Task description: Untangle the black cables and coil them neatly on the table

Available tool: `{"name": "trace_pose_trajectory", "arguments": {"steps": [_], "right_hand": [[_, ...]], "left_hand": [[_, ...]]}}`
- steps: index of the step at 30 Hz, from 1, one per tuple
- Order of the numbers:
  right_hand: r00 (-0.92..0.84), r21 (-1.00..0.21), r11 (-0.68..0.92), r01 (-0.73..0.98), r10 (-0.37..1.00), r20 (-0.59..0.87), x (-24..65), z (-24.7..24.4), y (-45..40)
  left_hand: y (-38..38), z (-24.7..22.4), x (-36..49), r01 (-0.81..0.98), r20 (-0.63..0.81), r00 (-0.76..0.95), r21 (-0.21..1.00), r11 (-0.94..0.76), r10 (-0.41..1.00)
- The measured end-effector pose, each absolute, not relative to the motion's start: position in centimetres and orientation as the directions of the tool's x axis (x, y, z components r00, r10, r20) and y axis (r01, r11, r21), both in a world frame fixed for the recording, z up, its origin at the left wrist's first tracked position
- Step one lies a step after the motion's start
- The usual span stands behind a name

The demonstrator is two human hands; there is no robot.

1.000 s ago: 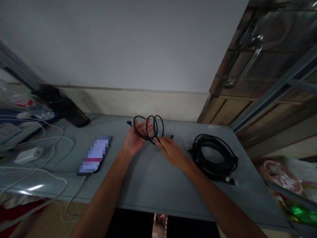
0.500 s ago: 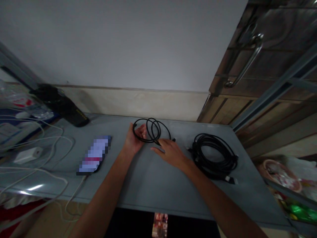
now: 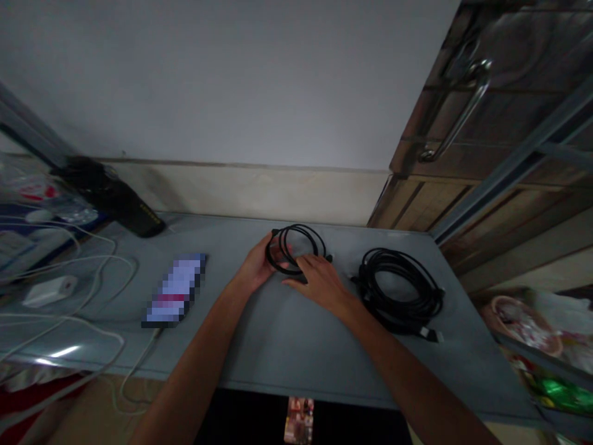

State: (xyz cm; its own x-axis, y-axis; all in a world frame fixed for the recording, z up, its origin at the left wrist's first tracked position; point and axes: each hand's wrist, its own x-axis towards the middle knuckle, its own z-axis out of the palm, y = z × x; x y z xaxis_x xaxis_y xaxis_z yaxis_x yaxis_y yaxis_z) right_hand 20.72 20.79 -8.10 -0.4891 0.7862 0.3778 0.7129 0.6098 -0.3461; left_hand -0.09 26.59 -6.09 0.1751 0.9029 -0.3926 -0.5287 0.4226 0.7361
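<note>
A thin black cable [image 3: 303, 228] is looped into a small coil above the grey table [image 3: 296, 346]. My left hand [image 3: 260, 264] grips the coil's left side, its fingers reaching inside the loops. On the coil's lower right, my right hand [image 3: 319, 279] holds the cable with its fingers bent round it and the thumb pointing left. A cable end sticks out beyond my right hand's knuckles. To the right lies a thicker bundle of coiled black cables [image 3: 401, 290] with its connectors showing.
A phone [image 3: 176, 290] with a cord plugged in lies left of my hands. Further left are a white charger [image 3: 50, 291], tangled white cords and a black bottle [image 3: 115, 198] on its side. Metal posts rise at both table ends; a pink basket [image 3: 498, 309] stands at right.
My left hand has moved right, towards my right hand. The cable loops have come closer together into a rounder, tighter coil.
</note>
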Motion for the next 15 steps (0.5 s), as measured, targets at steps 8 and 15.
{"name": "trace_pose_trajectory", "arguments": {"steps": [8,15], "right_hand": [[-0.548,-0.185,0.637,0.748,0.751,0.369,20.8,-8.2,21.3],[-0.623,-0.142,0.697,0.703,0.699,0.351,20.9,-8.3,21.2]], "left_hand": [[26.3,-6.2,1.1,-0.391,-0.252,0.151,0.873,0.292,0.956],[26.3,-6.4,0.8,-0.193,-0.011,-0.173,0.981,-0.023,0.985]]}}
